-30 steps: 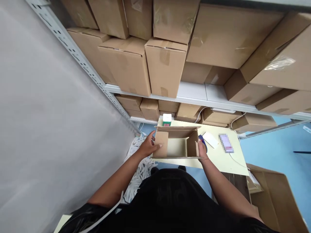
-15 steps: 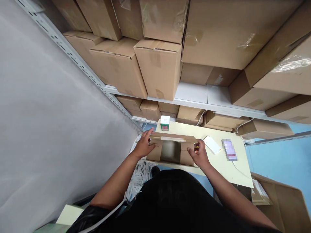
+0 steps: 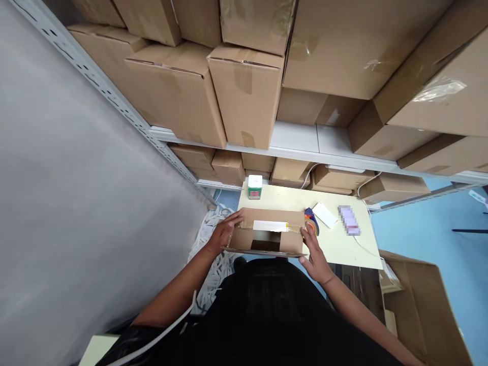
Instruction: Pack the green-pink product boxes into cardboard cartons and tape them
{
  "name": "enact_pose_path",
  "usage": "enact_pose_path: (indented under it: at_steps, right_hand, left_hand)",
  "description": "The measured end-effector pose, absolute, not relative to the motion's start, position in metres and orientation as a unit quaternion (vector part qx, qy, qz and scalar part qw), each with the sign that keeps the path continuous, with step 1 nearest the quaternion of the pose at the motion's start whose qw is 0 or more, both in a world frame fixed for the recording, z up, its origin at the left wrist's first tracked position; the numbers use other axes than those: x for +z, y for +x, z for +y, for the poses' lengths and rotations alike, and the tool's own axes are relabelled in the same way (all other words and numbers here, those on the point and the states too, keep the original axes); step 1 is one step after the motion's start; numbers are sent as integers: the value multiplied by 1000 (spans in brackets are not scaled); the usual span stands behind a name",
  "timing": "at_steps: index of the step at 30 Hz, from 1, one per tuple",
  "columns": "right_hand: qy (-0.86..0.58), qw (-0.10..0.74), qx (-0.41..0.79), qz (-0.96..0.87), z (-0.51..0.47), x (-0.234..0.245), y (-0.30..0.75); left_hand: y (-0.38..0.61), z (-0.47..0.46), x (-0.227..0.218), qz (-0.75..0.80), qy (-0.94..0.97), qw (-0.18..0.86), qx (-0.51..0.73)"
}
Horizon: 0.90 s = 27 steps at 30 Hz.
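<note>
A small brown cardboard box (image 3: 269, 235) rests on a pale yellow table (image 3: 343, 246) in front of me, its far flap folded down over the top with a white label on it. My left hand (image 3: 223, 235) grips the box's left end, fingers curled on the flap. At the right end, my right hand (image 3: 314, 254) holds the box with thumb and fingers against it. A dark gap still shows at the box's near side.
A small white-and-green box (image 3: 254, 186), a blue-orange object (image 3: 311, 223), a white card (image 3: 325, 215) and a phone (image 3: 348, 220) with a cable lie on the table. Metal shelving (image 3: 305, 147) packed with cartons stands behind. A large open carton (image 3: 423, 300) stands at right, white strips (image 3: 206, 244) lie at left.
The box's side flaps and then its far flap were folded in over the open top. Both hands moved along with the flaps and stay on the box's ends.
</note>
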State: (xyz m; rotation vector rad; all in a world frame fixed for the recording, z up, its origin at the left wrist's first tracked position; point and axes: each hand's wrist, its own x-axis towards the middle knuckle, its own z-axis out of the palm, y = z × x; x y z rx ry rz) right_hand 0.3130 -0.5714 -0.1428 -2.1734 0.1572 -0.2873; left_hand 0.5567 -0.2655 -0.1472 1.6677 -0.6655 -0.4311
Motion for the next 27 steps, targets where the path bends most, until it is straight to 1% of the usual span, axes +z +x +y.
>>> enact_pose_path:
  at_steps: [2,3,6,8,11,14,16,17,19,20,21,24,27]
  right_hand:
    - [-883,443,-126,90,-567,-151,324]
    - [-882,441,-124,107,-566,-156,329]
    - [-867,462,-108,149,-561,-175,343]
    - [-858,475,-112,160,-555,-186,352]
    - [-855,470,-141,167,-551,-195,362]
    - [-857,468,-128,171,-572,-199,361]
    - [-864,438,-89,232,-603,-204,354]
    - [-864,401,-64,297,-621,-207,351]
    - [-856,296,37,422,-658,-217,349]
    - [-846,272,66,453,-674,-223,350]
    - [-838,254,93,473,-687,-230,354]
    - [-817,243,140,504,-710,-248,370]
    - [-803,235,168,522,-715,-258,378]
  left_hand:
    - [555,-258,-148,-280,707,617,-201]
    - [554,-255,-149,-293,713,603,-205]
    - [547,-252,-156,-340,775,495,-196]
    - [540,-256,-164,-329,820,437,-168]
    - [531,-266,-178,-300,854,408,-118]
    - [528,-277,-187,-304,863,391,-99]
    - [529,-283,-188,-315,866,377,-94]
    - [529,-286,-188,-321,868,368,-90]
    - [531,-291,-185,-340,874,338,-76]
    - [532,-294,-183,-350,880,314,-66]
    - [532,-296,-180,-360,887,284,-55]
    - [527,-306,-170,-367,913,177,-31]
    - [519,-318,-165,-372,920,107,-56]
